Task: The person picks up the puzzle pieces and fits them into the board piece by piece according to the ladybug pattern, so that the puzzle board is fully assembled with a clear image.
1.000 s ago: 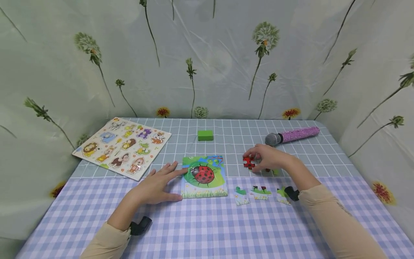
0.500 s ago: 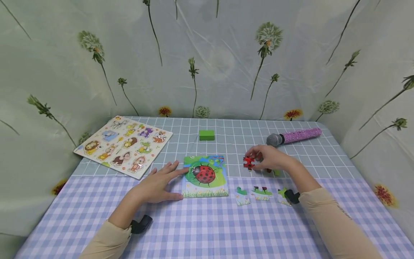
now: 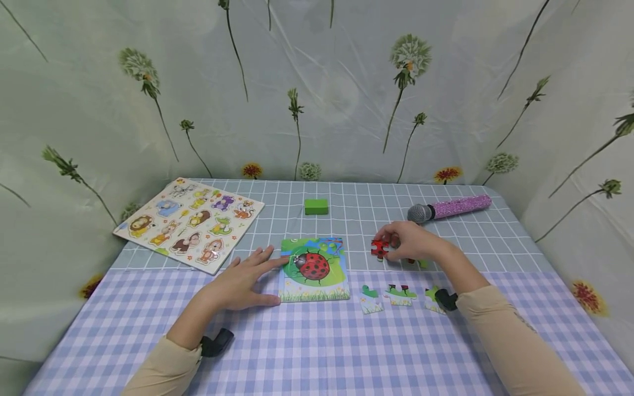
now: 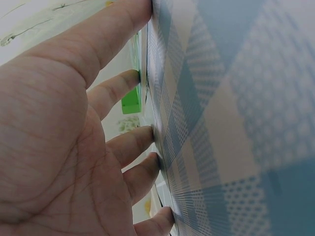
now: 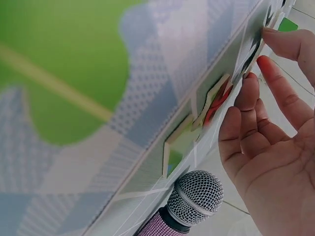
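Note:
In the head view my left hand (image 3: 242,283) lies with fingers spread beside a square ladybug picture board (image 3: 313,269). Its index fingertip touches the board's left edge, and the thumb is at the lower left corner. To the right, my right hand (image 3: 411,241) pinches a red, black-spotted jigsaw piece (image 3: 380,249) between thumb and index finger at the tabletop. Under this hand lie more pieces, partly hidden, including a green one (image 3: 422,264); the right wrist view shows a red piece (image 5: 216,104) near the curled fingers.
Nearer me lie three grassy jigsaw pieces: one (image 3: 369,300) at left, another (image 3: 400,295) in the middle, a third (image 3: 433,300) by the right wrist. A microphone (image 3: 448,209) lies behind the right hand. Farther back are a green block (image 3: 316,207) and an animal puzzle board (image 3: 190,223).
The red spotted piece has shifted slightly left and turned a little in my right hand's fingers. My left hand stays at the ladybug board. The whole view shifted slightly.

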{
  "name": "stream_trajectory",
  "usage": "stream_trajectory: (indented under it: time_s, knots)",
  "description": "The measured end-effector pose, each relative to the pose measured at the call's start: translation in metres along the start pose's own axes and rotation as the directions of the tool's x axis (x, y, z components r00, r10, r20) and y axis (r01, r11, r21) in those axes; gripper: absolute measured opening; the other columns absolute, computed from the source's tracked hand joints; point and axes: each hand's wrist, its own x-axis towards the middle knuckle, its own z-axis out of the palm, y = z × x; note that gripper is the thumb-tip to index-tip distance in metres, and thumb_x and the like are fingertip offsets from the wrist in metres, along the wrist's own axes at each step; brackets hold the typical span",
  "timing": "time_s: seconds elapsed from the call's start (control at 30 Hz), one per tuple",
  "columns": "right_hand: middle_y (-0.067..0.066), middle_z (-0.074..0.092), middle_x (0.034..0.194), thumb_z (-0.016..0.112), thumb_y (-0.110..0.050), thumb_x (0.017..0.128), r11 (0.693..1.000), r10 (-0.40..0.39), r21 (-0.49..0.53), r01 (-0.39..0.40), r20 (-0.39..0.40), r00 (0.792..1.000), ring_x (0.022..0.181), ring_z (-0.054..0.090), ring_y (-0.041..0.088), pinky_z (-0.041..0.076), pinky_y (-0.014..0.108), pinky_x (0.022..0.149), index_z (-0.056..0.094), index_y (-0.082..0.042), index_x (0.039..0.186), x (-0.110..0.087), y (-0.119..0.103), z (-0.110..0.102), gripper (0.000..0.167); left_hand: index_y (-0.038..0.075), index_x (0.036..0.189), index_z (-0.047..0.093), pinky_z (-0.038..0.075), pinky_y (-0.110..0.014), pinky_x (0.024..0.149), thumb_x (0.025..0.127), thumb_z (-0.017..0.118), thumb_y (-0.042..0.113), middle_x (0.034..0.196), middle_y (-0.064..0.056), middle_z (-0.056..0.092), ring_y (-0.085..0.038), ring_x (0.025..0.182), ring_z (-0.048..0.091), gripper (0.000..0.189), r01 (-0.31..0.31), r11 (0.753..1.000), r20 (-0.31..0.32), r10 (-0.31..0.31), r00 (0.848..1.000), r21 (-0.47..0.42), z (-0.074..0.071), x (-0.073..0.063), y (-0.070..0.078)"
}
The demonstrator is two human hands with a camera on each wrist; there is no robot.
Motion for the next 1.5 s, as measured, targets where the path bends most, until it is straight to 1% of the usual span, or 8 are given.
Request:
stream_trajectory:
  time_s: [0.2, 0.43, 0.6, 0.77, 0.97, 1.07, 1.3, 1.5]
  knots:
    - [0.003, 0.069, 0.101, 0.082, -0.009, 0.086, 1.0, 0.001, 0.022, -0.001, -0.007, 1.0, 0.09, 0.057, 0.017, 0.049, 0.032, 0.077, 0.074, -0.01, 0.128, 0.002, -0.004, 0.0, 0.042, 0.032, 0.167, 0.041, 0.015, -0.084, 0.123, 0.091, 0.082, 0.056, 0.178, -0.019, 0.024, -0.049, 0.164, 0.022, 0.089, -0.001, 1.0, -0.003, 0.001, 1.0, 0.004, 0.0, 0.0, 0.0]
    - [0.004, 0.069, 0.099, 0.082, -0.009, 0.087, 0.998, -0.019, 0.061, 0.019, 0.011, 1.0, 0.087, 0.056, 0.017, 0.049, 0.029, 0.072, 0.073, -0.006, 0.132, 0.006, -0.013, 0.003, 0.045, 0.032, 0.167, 0.041, 0.015, -0.084, 0.123, 0.091, 0.081, 0.056, 0.179, -0.018, 0.024, -0.049, 0.165, 0.021, 0.089, 0.005, 1.0, 0.001, -0.005, 1.0, 0.001, -0.001, 0.0, 0.001]
    - [0.001, 0.073, 0.103, 0.085, -0.014, 0.087, 0.999, -0.02, 0.044, 0.019, 0.015, 1.0, 0.087, 0.058, 0.015, 0.051, 0.029, 0.074, 0.075, -0.008, 0.132, 0.011, -0.02, 0.005, 0.047, 0.033, 0.167, 0.041, 0.015, -0.084, 0.123, 0.091, 0.082, 0.056, 0.179, -0.018, 0.024, -0.048, 0.165, 0.021, 0.089, 0.001, 1.0, -0.003, -0.001, 1.0, 0.0, 0.0, 0.0, 0.0]
    - [0.003, 0.075, 0.111, 0.085, -0.014, 0.087, 0.998, -0.049, 0.04, 0.048, 0.021, 0.999, 0.092, 0.06, 0.015, 0.053, 0.029, 0.08, 0.075, -0.007, 0.132, 0.015, -0.027, 0.008, 0.046, 0.033, 0.167, 0.041, 0.015, -0.084, 0.123, 0.091, 0.081, 0.057, 0.179, -0.019, 0.024, -0.048, 0.165, 0.022, 0.089, -0.002, 1.0, -0.003, 0.002, 1.0, 0.001, 0.0, 0.0, 0.0]
    - [0.004, 0.076, 0.112, 0.083, -0.012, 0.088, 0.994, -0.095, 0.057, 0.093, 0.033, 0.995, 0.093, 0.061, 0.016, 0.053, 0.029, 0.079, 0.074, -0.006, 0.132, 0.02, -0.038, 0.012, 0.046, 0.033, 0.167, 0.04, 0.015, -0.084, 0.123, 0.091, 0.081, 0.057, 0.179, -0.018, 0.024, -0.049, 0.165, 0.021, 0.09, 0.002, 1.0, 0.0, -0.002, 1.0, 0.0, 0.001, 0.0, -0.001]
    - [0.002, 0.075, 0.115, 0.083, -0.012, 0.088, 0.993, -0.098, 0.066, 0.095, 0.041, 0.994, 0.094, 0.06, 0.015, 0.053, 0.029, 0.081, 0.074, -0.007, 0.133, 0.023, -0.043, 0.014, 0.046, 0.033, 0.167, 0.04, 0.015, -0.084, 0.123, 0.091, 0.081, 0.057, 0.179, -0.018, 0.023, -0.048, 0.165, 0.021, 0.09, 0.003, 1.0, 0.0, -0.003, 1.0, -0.001, 0.001, 0.0, -0.001]
    - [0.003, 0.074, 0.116, 0.083, -0.014, 0.09, 0.989, -0.147, 0.039, 0.145, 0.059, 0.987, 0.093, 0.062, 0.014, 0.054, 0.029, 0.082, 0.073, -0.007, 0.133, 0.029, -0.055, 0.018, 0.045, 0.033, 0.167, 0.041, 0.015, -0.084, 0.123, 0.091, 0.081, 0.057, 0.179, -0.018, 0.023, -0.048, 0.165, 0.021, 0.09, 0.003, 1.0, -0.003, -0.003, 1.0, -0.003, 0.001, 0.0, -0.001]
    - [0.004, 0.076, 0.122, 0.084, -0.014, 0.089, 0.987, -0.157, 0.031, 0.155, 0.067, 0.985, 0.1, 0.066, 0.014, 0.057, 0.032, 0.089, 0.074, -0.007, 0.133, 0.033, -0.064, 0.021, 0.046, 0.034, 0.166, 0.041, 0.016, -0.084, 0.123, 0.09, 0.082, 0.057, 0.178, -0.018, 0.025, -0.048, 0.164, 0.023, 0.089, -0.002, 1.0, -0.011, 0.002, 1.0, 0.0, 0.002, 0.001, -0.002]
